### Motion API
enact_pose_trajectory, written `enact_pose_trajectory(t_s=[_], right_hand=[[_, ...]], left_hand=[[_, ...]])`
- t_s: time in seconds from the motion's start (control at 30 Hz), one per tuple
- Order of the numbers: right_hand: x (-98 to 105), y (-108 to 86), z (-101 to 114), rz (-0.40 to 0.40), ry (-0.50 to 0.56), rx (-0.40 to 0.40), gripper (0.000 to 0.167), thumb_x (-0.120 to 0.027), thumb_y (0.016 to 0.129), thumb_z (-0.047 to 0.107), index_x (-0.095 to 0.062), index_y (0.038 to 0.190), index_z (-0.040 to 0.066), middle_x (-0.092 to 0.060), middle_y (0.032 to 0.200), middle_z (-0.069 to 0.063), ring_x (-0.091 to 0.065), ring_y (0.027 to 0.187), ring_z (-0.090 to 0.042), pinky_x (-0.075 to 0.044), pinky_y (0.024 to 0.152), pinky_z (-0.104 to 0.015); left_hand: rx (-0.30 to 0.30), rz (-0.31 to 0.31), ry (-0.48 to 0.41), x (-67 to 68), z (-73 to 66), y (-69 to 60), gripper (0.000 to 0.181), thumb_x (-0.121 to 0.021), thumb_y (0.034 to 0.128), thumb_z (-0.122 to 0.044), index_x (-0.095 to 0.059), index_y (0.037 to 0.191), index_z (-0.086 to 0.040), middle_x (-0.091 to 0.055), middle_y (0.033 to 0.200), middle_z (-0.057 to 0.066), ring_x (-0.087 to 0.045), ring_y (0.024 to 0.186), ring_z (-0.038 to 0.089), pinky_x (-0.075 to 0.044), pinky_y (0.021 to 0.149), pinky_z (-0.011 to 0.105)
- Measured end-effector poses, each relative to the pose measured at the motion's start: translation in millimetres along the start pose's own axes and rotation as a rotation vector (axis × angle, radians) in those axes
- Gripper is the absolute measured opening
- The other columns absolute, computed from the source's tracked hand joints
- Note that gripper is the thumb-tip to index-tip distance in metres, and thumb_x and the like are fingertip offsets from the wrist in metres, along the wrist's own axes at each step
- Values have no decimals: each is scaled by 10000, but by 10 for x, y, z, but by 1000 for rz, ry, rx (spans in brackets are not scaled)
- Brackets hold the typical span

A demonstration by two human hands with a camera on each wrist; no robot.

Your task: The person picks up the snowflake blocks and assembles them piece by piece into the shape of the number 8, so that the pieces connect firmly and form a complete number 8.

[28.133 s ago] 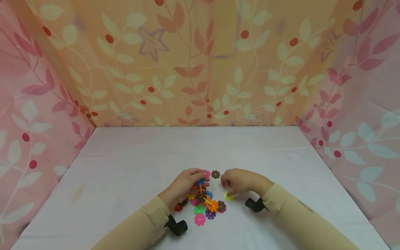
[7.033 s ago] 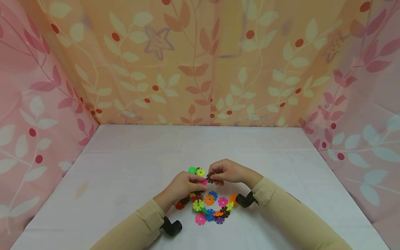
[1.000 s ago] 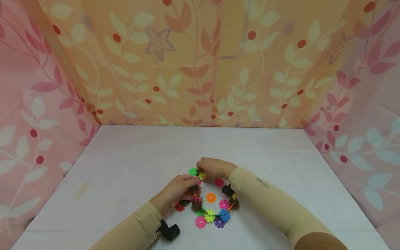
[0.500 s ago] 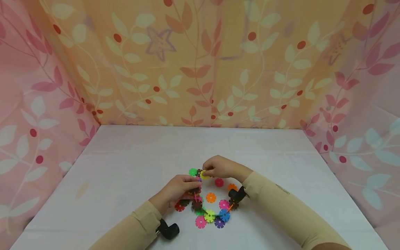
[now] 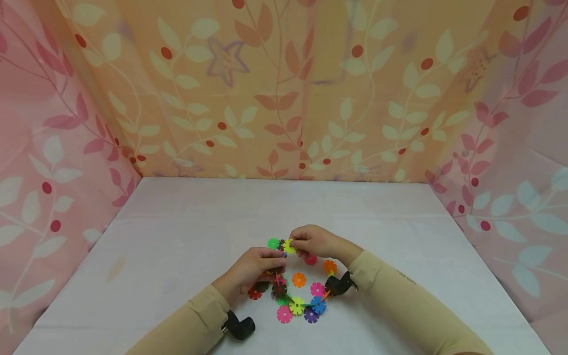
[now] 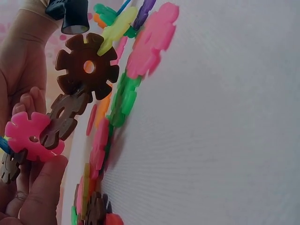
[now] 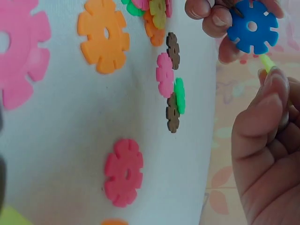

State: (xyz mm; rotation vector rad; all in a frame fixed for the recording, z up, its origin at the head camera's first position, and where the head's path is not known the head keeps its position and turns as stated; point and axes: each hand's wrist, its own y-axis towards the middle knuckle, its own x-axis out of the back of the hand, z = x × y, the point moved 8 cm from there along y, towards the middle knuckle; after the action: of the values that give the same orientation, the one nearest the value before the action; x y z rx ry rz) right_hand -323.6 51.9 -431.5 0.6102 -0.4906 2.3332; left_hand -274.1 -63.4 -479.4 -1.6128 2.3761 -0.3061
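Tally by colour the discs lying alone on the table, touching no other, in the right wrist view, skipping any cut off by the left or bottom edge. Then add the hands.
Orange disc: 1
Crimson disc: 1
Hands (left hand, right hand): 2
Total: 4

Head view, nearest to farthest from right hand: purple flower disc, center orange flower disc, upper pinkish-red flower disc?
1. Upper pinkish-red flower disc: just below the right hand in frame.
2. Center orange flower disc: farther down, left.
3. Purple flower disc: lowest of the three.
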Motion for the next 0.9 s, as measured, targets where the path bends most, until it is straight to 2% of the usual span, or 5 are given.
enact_pose_trajectory(t_s=[0.27, 0.63, 0.9], right_hand=[[-25, -5, -86, -14, 81, -43, 212, -543, 922, 174, -607, 808, 7, -597, 637, -52, -543, 551, -158, -503, 554, -428], [-63, 14, -136, -24, 136, -93, 220, -544, 919, 149, -600, 813, -35, -595, 619, -57, -532, 517, -154, -511, 541, -409], [-38, 6, -126, -51, 123, -73, 200, -527, 924, 116, -597, 809, -32, -596, 621, -52, -545, 535, -147, -522, 549, -348]], left_hand=[[-9, -6, 18, 6, 1, 9, 433, -644, 852, -232, -576, 1171, 53, -640, 1036, 202, -646, 874, 237, -530, 752, 363], [-41, -14, 63, 26, 19, 30, 444, -680, 809, -279, -625, 1129, 24, -663, 1007, 179, -654, 882, 226, -520, 784, 340], [-43, 6, 34, 14, -1, 19, 436, -665, 824, -256, -613, 1137, 42, -652, 1034, 193, -647, 909, 245, -516, 793, 344]])
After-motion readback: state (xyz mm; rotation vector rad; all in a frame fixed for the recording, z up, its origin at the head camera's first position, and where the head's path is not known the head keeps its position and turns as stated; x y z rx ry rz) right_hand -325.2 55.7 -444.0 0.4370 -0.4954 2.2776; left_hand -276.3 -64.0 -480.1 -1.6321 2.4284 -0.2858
